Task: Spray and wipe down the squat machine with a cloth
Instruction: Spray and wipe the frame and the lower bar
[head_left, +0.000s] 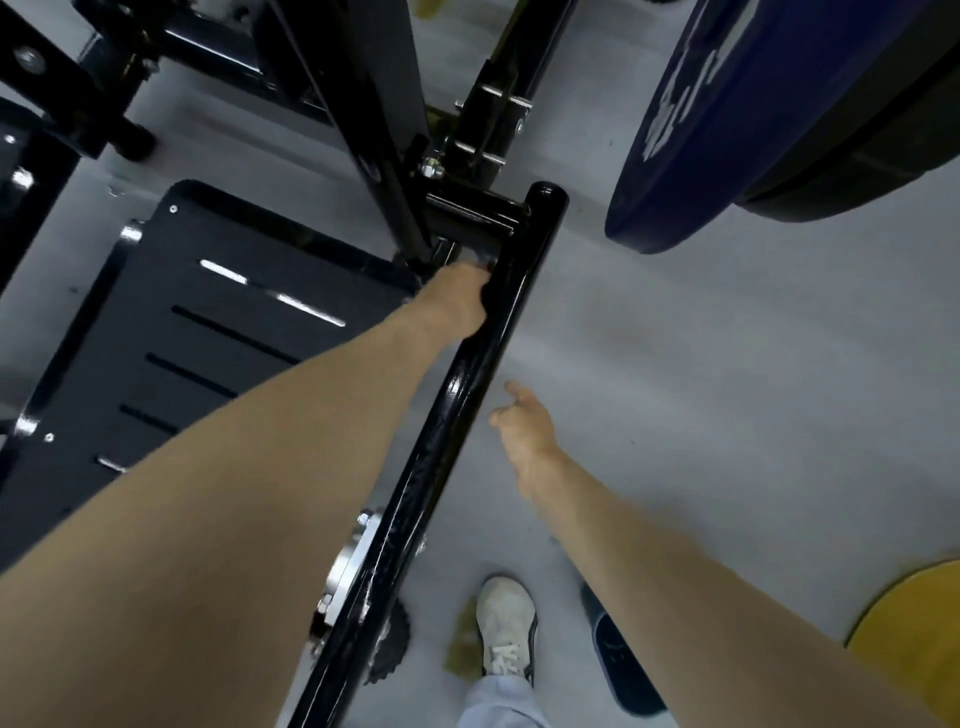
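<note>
The squat machine's glossy black side rail runs from bottom centre up to a joint with upright posts. My left hand reaches along the rail to that joint. Its fingers curl round a dark grey cloth pressed against the frame; most of the cloth is hidden by the hand. My right hand hovers just right of the rail, above the grey floor, with relaxed fingers and nothing in it. No spray bottle is clearly visible.
The slotted black foot plate lies left of the rail. A blue weight plate and a black one behind it hang at upper right. A yellow plate is at bottom right. My white shoe and a dark object are on the floor.
</note>
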